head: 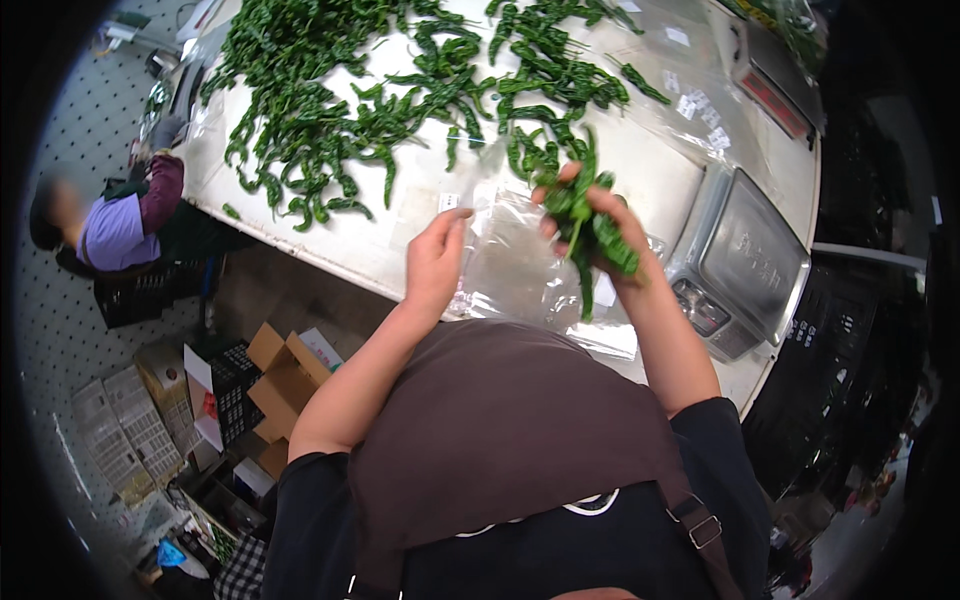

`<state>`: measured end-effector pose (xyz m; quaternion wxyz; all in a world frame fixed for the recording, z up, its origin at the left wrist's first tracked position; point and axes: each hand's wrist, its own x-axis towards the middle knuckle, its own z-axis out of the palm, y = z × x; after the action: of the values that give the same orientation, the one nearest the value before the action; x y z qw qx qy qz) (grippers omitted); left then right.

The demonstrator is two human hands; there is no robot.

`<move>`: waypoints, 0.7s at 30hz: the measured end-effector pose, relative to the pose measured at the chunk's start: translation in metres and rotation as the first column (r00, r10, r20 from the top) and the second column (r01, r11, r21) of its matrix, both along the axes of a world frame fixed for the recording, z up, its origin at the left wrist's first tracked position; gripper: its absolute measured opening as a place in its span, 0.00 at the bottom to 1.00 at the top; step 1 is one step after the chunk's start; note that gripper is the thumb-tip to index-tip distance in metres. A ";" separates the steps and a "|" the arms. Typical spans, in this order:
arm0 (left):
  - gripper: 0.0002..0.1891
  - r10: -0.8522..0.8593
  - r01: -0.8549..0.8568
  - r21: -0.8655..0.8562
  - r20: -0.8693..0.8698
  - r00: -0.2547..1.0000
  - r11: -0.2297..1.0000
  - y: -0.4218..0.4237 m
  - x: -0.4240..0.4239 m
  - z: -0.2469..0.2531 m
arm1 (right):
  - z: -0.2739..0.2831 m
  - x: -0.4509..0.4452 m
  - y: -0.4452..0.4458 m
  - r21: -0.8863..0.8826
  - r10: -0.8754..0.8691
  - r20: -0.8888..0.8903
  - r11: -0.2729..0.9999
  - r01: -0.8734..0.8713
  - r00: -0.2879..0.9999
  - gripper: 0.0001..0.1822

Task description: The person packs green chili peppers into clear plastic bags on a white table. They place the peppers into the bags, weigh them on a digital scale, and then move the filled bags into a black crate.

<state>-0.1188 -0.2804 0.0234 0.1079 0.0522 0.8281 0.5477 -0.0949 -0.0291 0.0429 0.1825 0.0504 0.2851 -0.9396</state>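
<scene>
A bunch of wrinkled green peppers (579, 204) fills my right hand (631, 238), with the fingers curled around it and one pepper hanging below. The bunch is over a clear plastic bag (514, 251) lying on the white tabletop. My left hand (435, 259) pinches the bag's left edge between thumb and fingers. Beyond both hands, loose green peppers (405, 112) are scattered across the table. They thicken into a large heap (292, 52) at the far left.
A digital scale with a steel pan (754, 259) stands right of my right hand. Another scale (776, 82) sits farther back, near small labels (697, 105) on plastic film. A co-worker (120, 225) sits at the table's left. Cardboard boxes (281, 382) and black crates (229, 390) occupy the floor.
</scene>
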 end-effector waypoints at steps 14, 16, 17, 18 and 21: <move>0.14 0.001 0.003 0.017 -0.234 0.972 1.000 0.006 0.014 0.008 | -0.019 0.006 -0.055 0.971 0.494 0.153 0.084 -0.222 0.856 0.32; 0.16 -0.201 0.169 -0.110 -0.453 0.869 0.979 0.010 0.018 0.016 | -0.033 -0.003 -0.045 0.899 0.449 0.171 0.294 -0.325 0.877 0.32; 0.16 -0.237 0.200 -0.132 -0.396 0.887 0.971 0.010 0.021 0.017 | -0.033 -0.007 -0.042 0.644 0.315 0.397 0.574 -0.506 0.862 0.31; 0.17 -0.269 0.229 -0.154 -0.339 0.901 0.961 0.010 0.026 0.017 | -0.031 -0.009 -0.037 0.424 0.284 0.460 0.762 -0.489 0.841 0.30; 0.20 -0.249 0.236 -0.079 -0.314 0.916 0.969 0.015 0.033 0.006 | -0.033 -0.009 -0.040 0.149 0.177 0.540 0.942 -0.300 0.823 0.26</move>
<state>-0.0858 -0.2653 0.0289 0.0396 0.2407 0.8322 0.4980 -0.1039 -0.0693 0.0098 0.3623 0.2862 0.3349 -0.8214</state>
